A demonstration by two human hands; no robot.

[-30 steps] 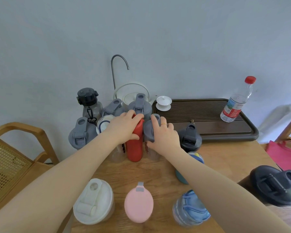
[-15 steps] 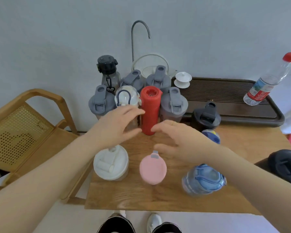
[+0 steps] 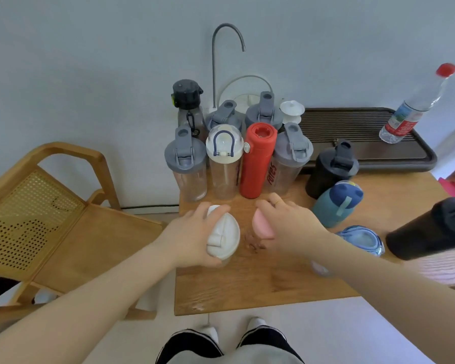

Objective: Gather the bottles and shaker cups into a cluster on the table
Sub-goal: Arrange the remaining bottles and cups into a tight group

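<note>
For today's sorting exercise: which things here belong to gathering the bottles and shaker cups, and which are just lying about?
Belongs to the job:
white-lidded cup under left hand
pink-lidded bottle under right hand
red bottle
black shaker

Just lying about:
tea tray
wooden chair
faucet

A wooden table stands against a plain pale grey-blue wall. Left of the table sits a wooden armchair with a cane-mesh back. Below the table's near edge lies a pale floor. Light is soft and even.
</note>
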